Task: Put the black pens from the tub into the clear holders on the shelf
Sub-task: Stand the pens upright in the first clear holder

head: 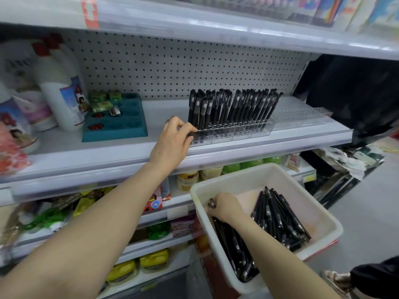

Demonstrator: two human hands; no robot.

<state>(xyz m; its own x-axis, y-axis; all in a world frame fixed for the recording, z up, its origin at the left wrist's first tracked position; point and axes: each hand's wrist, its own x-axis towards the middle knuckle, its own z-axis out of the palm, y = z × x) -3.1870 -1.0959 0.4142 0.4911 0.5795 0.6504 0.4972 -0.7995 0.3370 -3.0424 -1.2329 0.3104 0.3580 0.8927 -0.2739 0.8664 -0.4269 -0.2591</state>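
Head, left hand [176, 137] pinching pen [192, 134] at holder [233, 134], right hand [224, 207] gripping pens [211, 203]

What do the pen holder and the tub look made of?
Pen holder: clear, glossy rigid plastic, probably acrylic; the pens show through its walls. Tub: opaque white plastic, matt and stained; thick rounded rim looks moulded.

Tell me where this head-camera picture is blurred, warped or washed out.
Head view: the white bottles at the left edge are smeared by blur; wide-angle distortion tilts and bows the shelf edge; soft glare washes out the upper shelf strip; the black pens in the clear holder look fairly sharp.
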